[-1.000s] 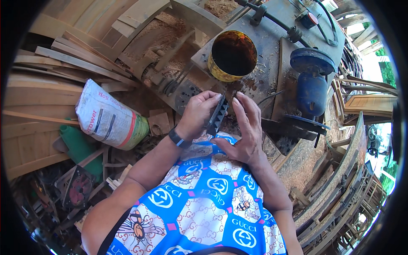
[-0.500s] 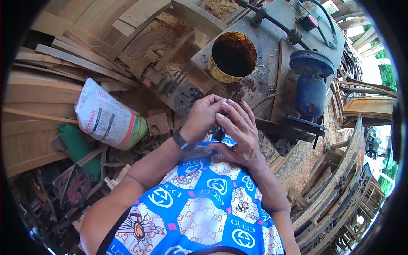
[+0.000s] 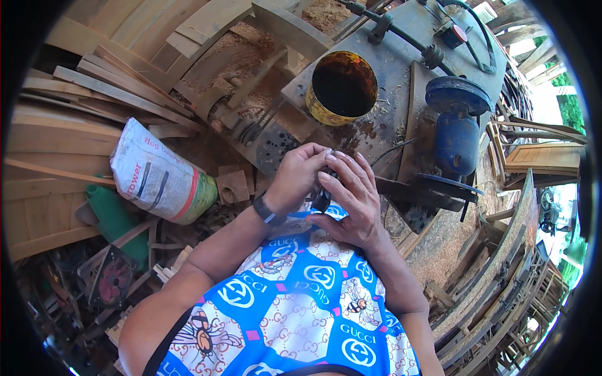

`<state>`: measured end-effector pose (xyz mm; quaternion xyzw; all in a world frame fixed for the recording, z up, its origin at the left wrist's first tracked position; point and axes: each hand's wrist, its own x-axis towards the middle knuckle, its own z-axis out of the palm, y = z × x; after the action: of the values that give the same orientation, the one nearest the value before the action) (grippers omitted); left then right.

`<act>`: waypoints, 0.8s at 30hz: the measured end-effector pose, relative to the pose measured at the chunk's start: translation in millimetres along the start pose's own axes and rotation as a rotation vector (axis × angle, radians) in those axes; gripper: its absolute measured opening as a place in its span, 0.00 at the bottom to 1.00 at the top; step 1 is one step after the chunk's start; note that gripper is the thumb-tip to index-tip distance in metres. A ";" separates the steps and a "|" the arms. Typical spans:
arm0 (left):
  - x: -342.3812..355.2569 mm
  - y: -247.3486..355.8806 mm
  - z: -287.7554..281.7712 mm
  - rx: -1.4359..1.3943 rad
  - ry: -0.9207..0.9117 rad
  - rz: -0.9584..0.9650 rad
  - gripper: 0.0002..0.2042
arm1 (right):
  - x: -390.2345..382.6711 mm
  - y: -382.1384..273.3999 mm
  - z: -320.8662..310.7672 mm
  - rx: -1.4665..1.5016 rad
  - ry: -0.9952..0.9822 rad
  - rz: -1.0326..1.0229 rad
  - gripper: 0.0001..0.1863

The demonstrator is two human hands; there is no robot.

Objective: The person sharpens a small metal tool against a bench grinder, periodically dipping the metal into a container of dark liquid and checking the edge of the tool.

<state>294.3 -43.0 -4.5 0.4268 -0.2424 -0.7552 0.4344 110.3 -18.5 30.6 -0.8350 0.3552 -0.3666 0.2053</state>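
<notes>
My left hand [image 3: 296, 179], with a dark band on its wrist, is closed, its fingertips pinched against the top of a small black object [image 3: 322, 200]. My right hand [image 3: 352, 203] curves around the same object from the other side, thumb below and fingers above. Most of the object hides behind the fingers, so its kind cannot be made out. Both hands are close together in front of my blue and white patterned shirt [image 3: 301, 294]. Just beyond them, a yellow bucket [image 3: 326, 118] with a dark, stained inside rests on the metal worktable [image 3: 392, 75].
To the right on the table stands a blue motor [image 3: 456, 141], with a metal shaft [image 3: 407, 37] behind it. A white feed sack [image 3: 157, 169] leans at the left beside stacked wood strips [image 3: 119, 88]. Sawdust and curved wooden pieces [image 3: 495, 288] lie at the right.
My hands stay almost in place around the black object, with only slight finger movement. The view has shifted a little, so the bucket appears slightly lower.
</notes>
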 end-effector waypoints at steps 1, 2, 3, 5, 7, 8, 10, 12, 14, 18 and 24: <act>0.3 0.3 0.0 0.000 -0.001 0.000 0.09 | -0.3 0.8 -0.9 -0.003 0.000 -0.016 0.44; 0.1 0.6 -0.4 -0.026 -0.010 -0.006 0.09 | 0.3 0.7 -2.3 -0.002 0.001 -0.016 0.44; 0.0 1.0 -0.7 -0.052 -0.018 -0.012 0.09 | 1.4 0.1 -4.5 0.022 -0.004 0.023 0.47; -0.4 5.7 3.0 -0.027 0.000 -0.013 0.10 | 1.4 1.0 -6.3 0.046 -0.008 0.063 0.51; -0.2 6.6 4.2 0.000 0.018 -0.014 0.10 | 1.0 4.8 -6.3 -0.009 -0.016 0.173 0.57; 0.0 6.3 4.4 0.001 0.017 -0.026 0.10 | 0.9 8.3 -5.2 -0.006 -0.027 0.178 0.59; -1.1 7.7 5.9 0.004 0.014 -0.040 0.10 | -1.5 8.5 -5.6 -0.018 -0.045 0.200 0.58; -3.3 12.4 8.8 0.078 -0.016 -0.064 0.10 | -0.5 6.8 -6.0 -0.033 -0.065 0.226 0.58; -3.1 11.0 8.5 0.080 -0.030 -0.063 0.10 | 0.3 5.9 -5.4 -0.075 -0.104 0.244 0.57; -5.4 12.2 11.6 0.071 -0.033 -0.036 0.10 | -1.4 6.7 -4.9 -0.065 -0.096 0.239 0.55; -7.4 13.3 11.6 0.018 -0.033 -0.024 0.11 | -0.4 5.8 -5.8 -0.076 -0.067 0.232 0.54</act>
<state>292.2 -43.4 14.5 0.4211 -0.2512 -0.7652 0.4172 103.1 -22.6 30.7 -0.8074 0.4558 -0.2985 0.2265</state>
